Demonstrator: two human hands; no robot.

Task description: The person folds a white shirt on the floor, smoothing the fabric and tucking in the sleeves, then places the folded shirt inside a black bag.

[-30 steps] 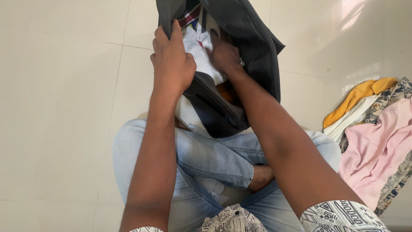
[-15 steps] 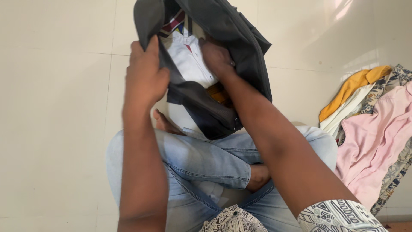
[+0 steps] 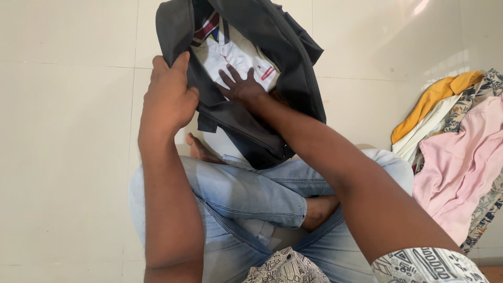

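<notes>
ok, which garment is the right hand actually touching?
The white shirt inside the dark bag: the right hand lies flat on it, fingers spread. The pink and mustard-yellow garments lie untouched in the floor pile at right.

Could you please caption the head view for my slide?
Left hand grips the dark bag open while right hand presses a white shirt inside.

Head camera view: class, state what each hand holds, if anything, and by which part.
The left hand grips the dark bag by the left edge of its opening. The right hand holds nothing; it lies flat on the white shirt inside.
</notes>
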